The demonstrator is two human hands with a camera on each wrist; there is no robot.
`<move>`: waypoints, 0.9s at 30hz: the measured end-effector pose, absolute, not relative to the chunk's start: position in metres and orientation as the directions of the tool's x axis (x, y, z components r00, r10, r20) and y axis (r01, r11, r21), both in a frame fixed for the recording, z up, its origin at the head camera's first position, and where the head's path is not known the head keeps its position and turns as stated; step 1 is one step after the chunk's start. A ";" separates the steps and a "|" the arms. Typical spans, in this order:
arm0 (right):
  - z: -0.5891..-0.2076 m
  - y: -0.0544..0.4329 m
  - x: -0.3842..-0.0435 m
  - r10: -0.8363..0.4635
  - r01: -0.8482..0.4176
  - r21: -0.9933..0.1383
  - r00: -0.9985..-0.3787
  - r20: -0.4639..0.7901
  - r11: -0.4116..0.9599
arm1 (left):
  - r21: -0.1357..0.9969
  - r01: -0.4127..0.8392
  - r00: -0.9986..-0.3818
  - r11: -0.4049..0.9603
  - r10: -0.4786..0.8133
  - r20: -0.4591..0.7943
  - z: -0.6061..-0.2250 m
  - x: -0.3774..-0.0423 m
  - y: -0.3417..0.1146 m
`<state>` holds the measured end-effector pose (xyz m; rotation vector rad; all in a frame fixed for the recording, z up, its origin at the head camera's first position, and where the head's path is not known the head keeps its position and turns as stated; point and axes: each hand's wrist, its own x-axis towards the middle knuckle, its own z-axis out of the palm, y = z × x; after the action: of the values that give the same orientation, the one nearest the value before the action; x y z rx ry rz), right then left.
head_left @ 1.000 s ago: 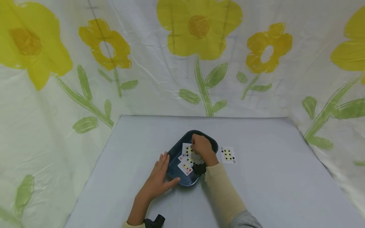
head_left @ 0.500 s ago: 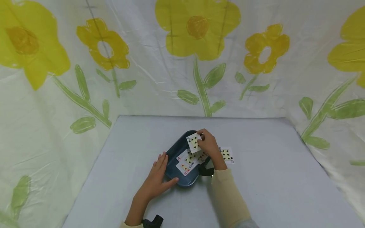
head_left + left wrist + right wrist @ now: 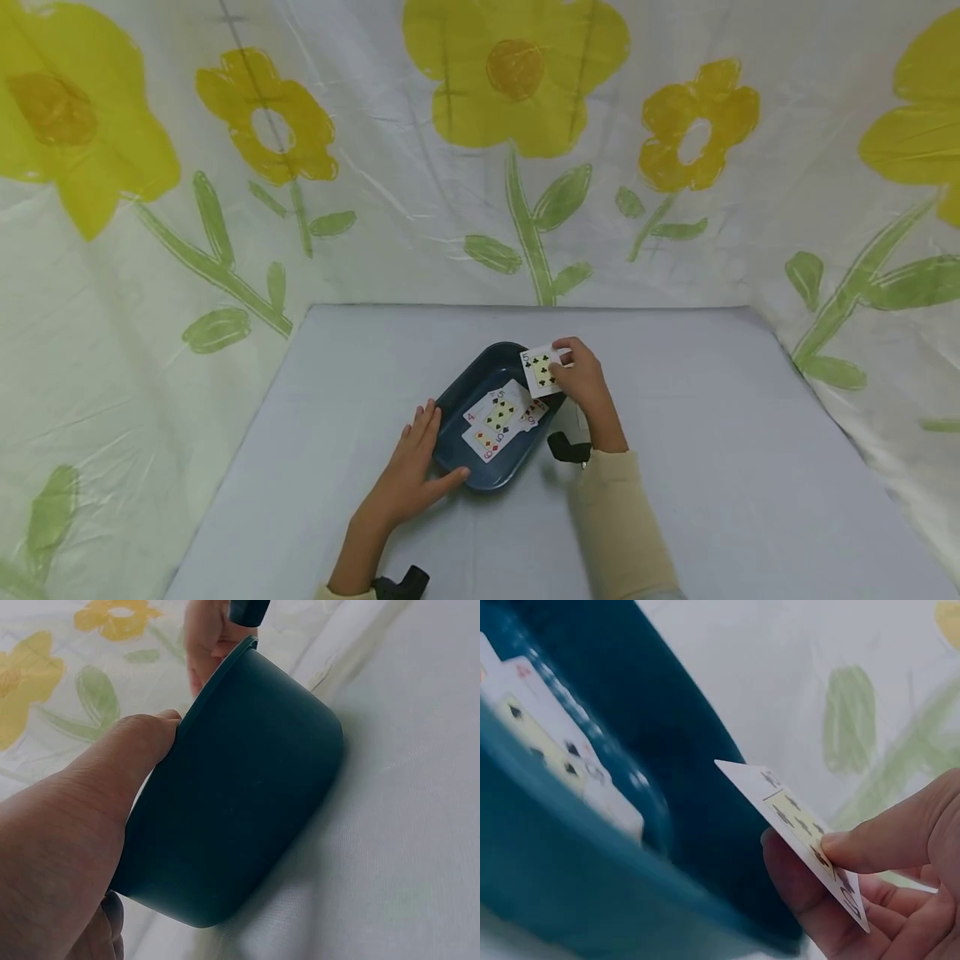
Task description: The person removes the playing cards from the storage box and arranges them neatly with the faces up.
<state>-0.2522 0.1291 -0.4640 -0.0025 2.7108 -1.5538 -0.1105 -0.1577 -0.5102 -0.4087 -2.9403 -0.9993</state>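
Note:
My right hand [image 3: 587, 382] pinches a playing card, the five of clubs [image 3: 799, 825], between thumb and fingers. It holds the card tilted above the right rim of a dark blue tray [image 3: 468, 387]. Inside the tray several face-up playing cards [image 3: 498, 414] overlap, a five of spades and a six of diamonds among them. Against the tray's left side and near end lies my left hand [image 3: 408, 467], fingers straight and thumb spread. In the left wrist view the thumb [image 3: 146, 739] touches the tray's rim.
The tray stands on a white table [image 3: 720, 467]. Another playing card [image 3: 582, 422] lies right of the tray, mostly hidden under my right wrist. Behind the table hangs a white curtain [image 3: 420, 208] with yellow flowers.
My right hand has lifted the five of clubs out of the pile and carried it right, to the tray's rim. The wrist now covers the card on the table. My left hand stays put.

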 end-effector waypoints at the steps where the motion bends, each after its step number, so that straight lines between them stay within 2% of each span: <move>1: -0.464 0.133 -0.252 0.000 0.021 -0.865 -1.000 -0.024 0.502 | 0.601 0.245 -0.966 0.761 0.242 0.088 -0.510 -0.110 -0.158; 19: -0.476 0.200 -0.244 0.122 0.185 -0.845 -0.982 -0.143 0.501 | 0.605 0.253 -0.965 0.755 0.239 0.105 -0.511 -0.111 -0.157; 27: -0.491 0.230 -0.239 0.204 0.248 -0.789 -0.966 -0.158 0.562 | 0.604 0.250 -0.966 0.757 0.237 0.102 -0.510 -0.111 -0.157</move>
<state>-0.2386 0.2304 -0.4912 0.3962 2.7333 -1.3919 -0.1107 -0.1568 -0.5099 -0.4051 -2.9265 -1.0096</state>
